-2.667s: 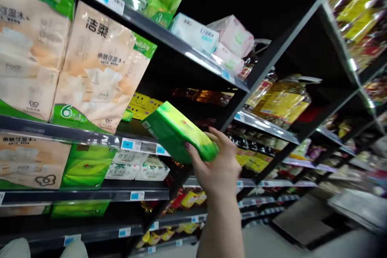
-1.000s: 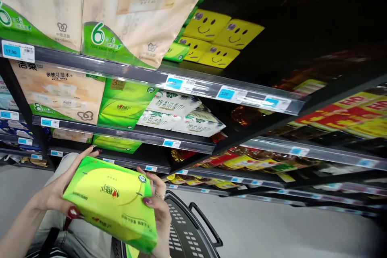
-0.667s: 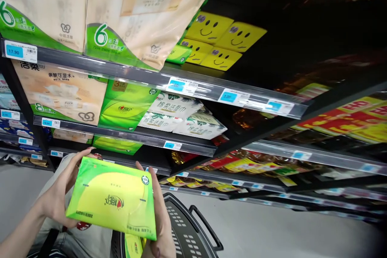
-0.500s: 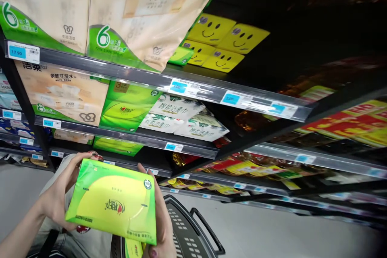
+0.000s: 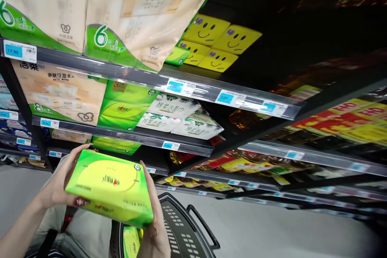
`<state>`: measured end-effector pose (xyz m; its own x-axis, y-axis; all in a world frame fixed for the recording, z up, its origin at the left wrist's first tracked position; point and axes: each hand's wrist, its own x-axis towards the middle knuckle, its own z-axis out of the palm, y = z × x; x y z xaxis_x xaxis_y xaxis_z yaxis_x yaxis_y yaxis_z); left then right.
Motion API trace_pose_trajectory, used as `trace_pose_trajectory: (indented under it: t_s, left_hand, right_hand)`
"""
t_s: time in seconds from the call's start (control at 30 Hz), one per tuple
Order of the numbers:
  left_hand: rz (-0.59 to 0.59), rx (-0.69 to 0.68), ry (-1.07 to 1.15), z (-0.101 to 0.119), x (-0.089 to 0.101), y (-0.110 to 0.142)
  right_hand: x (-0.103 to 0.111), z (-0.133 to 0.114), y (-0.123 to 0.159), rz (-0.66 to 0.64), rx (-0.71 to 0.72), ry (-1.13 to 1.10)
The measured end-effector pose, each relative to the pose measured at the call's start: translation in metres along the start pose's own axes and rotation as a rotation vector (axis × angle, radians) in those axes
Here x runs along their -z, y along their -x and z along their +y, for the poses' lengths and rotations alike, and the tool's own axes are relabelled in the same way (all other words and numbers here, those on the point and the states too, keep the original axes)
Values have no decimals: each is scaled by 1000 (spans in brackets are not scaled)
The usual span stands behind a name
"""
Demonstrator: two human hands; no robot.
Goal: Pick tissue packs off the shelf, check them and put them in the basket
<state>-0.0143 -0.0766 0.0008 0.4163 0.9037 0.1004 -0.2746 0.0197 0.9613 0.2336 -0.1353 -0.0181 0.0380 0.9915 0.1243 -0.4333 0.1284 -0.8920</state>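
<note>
Between my two hands is a green and yellow tissue pack [image 5: 111, 183], held up in front of the shelves. My left hand [image 5: 62, 183] grips its left end, with the thumb on the near side and the fingers partly behind. Closed around the right end is my right hand [image 5: 155, 213], its fingertips showing at the upper right corner. The pack's printed top and part of its near side face me, with the print upside down. Just below stands a dark grey shopping basket [image 5: 181, 229], with another green pack [image 5: 131, 242] inside it.
Shelves ahead hold large beige tissue packs [image 5: 121, 28], yellow smiley-face packs [image 5: 208, 30], green packs [image 5: 127, 109] and white face-towel packs [image 5: 175, 109]. A shelf edge [image 5: 127, 135] with price tags runs just above my hands. Bottles [image 5: 242, 163] line the shelves at right. Grey floor [image 5: 272, 225] lies below.
The tissue pack has tilted, so its near side now shows, and it has risen slightly with both hands. The view has shifted a little to the right.
</note>
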Motion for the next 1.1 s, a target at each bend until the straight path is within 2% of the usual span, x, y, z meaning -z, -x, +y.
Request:
trace_pose_trajectory:
  t_s: [0.1,0.17,0.2,0.27,0.33,0.4,0.47,0.53,0.63,0.8,0.9,0.97,1.03,1.1]
  left_hand:
    - [121,260,203,-4,-2,-6]
    - [222,356,235,-9,-2,-9]
    - [246,387,233,-12,-1,-9]
    - [217,427,227,-16,0,-9]
    - [135,411,185,-18,1,-8]
    - [73,324,97,-19,1,-8]
    - [69,246,26,-19,0,-9]
    - [107,212,34,-21,-1,-12]
    - [211,211,72,-26,-1,-17]
    - [403,247,93,-24,-5,-20]
    - [450,241,93,-16,-12,-18]
    - [407,244,104,-12,-12,-15]
    - [306,250,99,-12,-5,-12]
    - [157,262,98,-15,6,-11]
  right_hand:
    - [5,2,-6,-43,14,146]
    - [10,6,-12,-106,46,305]
    - [12,8,-15,-96,64,371]
    - [14,14,-20,-8,68,425]
    - [14,22,-25,110,45,379]
    - [12,31,-28,234,-4,274]
    - [11,39,-30,327,-79,162]
    - [12,45,-30,324,-143,119]
    - [16,48,-24,227,-156,176]
    - [17,50,-12,240,-161,211]
    - [12,51,-14,219,-184,211]
    - [12,46,-19,223,-185,208]
    - [15,29,-29,207,-167,215]
    - [20,2,-45,87,-164,277]
